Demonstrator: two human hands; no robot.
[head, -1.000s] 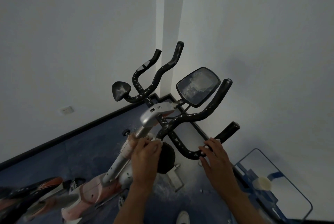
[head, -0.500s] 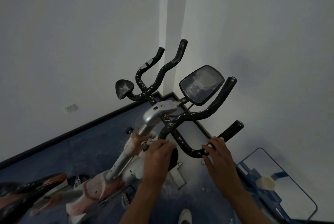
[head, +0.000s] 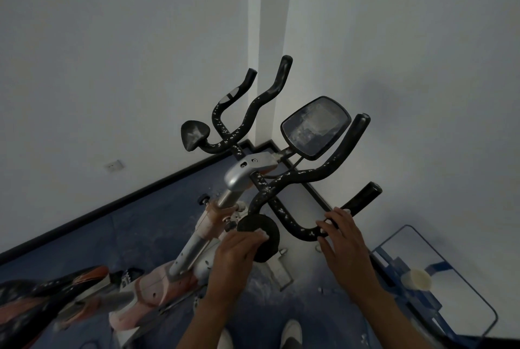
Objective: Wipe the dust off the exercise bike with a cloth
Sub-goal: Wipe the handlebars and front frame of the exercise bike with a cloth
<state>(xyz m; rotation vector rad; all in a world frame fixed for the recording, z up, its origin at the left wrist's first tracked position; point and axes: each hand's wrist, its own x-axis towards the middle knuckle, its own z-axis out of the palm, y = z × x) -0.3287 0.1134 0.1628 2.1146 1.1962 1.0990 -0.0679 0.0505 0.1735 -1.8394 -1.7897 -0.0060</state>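
Basically we had the left hand cupped over the exercise bike's round pad, cloth unseen; right hand curled round the handlebar. Flaking grip could smear, bars might twist.

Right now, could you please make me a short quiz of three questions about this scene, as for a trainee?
1. True or false: the right hand holds the handlebar.
2. What does the left hand touch?
A. the screen
B. the round black pad
C. the saddle
3. Fill in: the handlebar is black with pale ____ on it.

Key:
1. True; its fingers curl over the bar's near bend.
2. B; the fingertips lie on the pad's edge. Whether a cloth is under that hand cannot be seen.
3. Specks.
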